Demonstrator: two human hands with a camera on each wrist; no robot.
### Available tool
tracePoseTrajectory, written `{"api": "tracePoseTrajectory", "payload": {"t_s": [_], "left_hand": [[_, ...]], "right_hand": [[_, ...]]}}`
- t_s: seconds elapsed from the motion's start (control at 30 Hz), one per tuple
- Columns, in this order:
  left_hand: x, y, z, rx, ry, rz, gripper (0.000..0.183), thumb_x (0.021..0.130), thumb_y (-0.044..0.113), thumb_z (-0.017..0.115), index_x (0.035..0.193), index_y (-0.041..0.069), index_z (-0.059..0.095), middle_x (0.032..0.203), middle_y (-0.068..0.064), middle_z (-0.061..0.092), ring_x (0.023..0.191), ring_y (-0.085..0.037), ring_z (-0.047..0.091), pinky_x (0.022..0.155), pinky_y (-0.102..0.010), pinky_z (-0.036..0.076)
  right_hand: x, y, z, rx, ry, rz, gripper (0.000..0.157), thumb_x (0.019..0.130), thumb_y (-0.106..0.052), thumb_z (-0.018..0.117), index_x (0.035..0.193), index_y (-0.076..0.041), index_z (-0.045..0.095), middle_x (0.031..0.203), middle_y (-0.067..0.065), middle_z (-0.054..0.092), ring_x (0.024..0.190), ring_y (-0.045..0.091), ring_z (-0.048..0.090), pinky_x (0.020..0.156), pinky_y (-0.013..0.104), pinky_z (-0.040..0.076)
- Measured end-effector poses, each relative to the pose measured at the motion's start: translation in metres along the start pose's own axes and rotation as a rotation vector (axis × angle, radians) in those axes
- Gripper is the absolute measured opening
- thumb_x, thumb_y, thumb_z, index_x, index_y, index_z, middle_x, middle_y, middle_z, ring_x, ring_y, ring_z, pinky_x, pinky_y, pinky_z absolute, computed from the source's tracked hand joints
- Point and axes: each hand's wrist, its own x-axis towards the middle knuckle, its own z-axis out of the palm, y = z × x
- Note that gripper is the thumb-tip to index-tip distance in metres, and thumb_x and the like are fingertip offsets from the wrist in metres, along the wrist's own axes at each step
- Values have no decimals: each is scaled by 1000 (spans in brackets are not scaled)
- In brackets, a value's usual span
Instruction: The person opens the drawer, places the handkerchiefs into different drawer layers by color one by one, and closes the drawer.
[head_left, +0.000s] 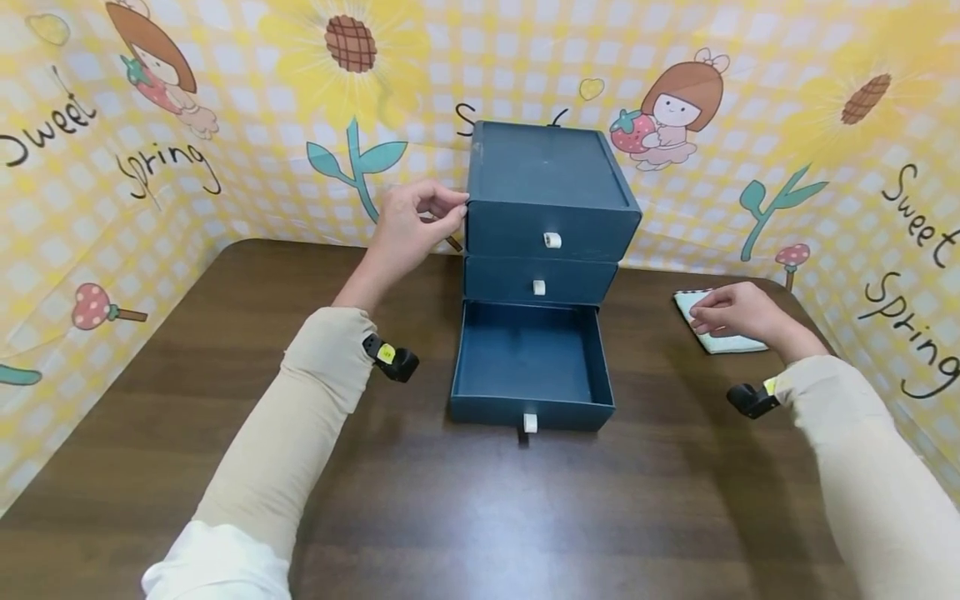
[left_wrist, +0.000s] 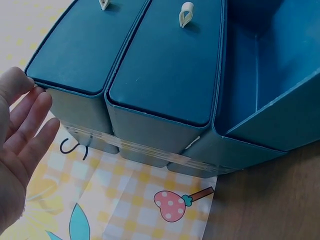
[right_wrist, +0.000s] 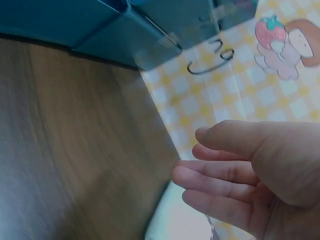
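Note:
A dark blue cabinet (head_left: 555, 167) of three stacked drawers stands at the back of the table. Its bottom drawer (head_left: 528, 354) is pulled out, and nothing lies inside. The top drawer (head_left: 592, 232) and the middle drawer (head_left: 577, 282) are closed, each with a white loop tab. My left hand (head_left: 416, 221) has its fingertips against the cabinet's upper left front corner, fingers fairly straight in the left wrist view. Right of the cabinet, my right hand (head_left: 742, 315) hovers with loosely bent fingers and nothing in them. Below it in the head view is a folded pale cloth (head_left: 723, 343).
The brown wooden table (head_left: 480, 517) carries the cabinet and cloth. A yellow checked curtain (head_left: 262, 167) printed with flowers and figures surrounds the back and sides. Clear tape (left_wrist: 145, 147) runs along the cabinet's side. The pulled-out drawer juts toward the front.

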Motion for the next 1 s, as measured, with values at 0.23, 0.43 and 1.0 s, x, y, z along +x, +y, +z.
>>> {"api": "tracePoseTrajectory", "payload": {"t_s": [0.23, 0.43, 1.0], "left_hand": [[2, 2, 4, -1, -4, 23, 15, 85, 10, 65, 97, 1, 69, 89, -7, 68, 70, -12, 59, 63, -23, 49], [3, 4, 3, -1, -6, 25, 15, 85, 10, 65, 97, 2, 69, 89, -7, 68, 70, -12, 59, 63, -23, 49], [12, 13, 9, 0, -40, 54, 15, 85, 11, 65, 97, 3, 69, 89, -6, 68, 70, -12, 58, 62, -23, 48]], "right_hand": [[1, 21, -22, 62, 53, 38, 42, 93, -11, 53, 114, 25, 45, 84, 19, 67, 70, 8, 65, 68, 31, 53], [-4, 32, -39, 6, 64, 65, 39, 92, -10, 53, 107, 25, 50, 77, 12, 68, 67, 8, 65, 63, 28, 53], [-29, 62, -60, 35, 19, 178, 40, 93, -7, 49, 110, 30, 44, 80, 14, 69, 69, 7, 65, 66, 29, 53]]}}
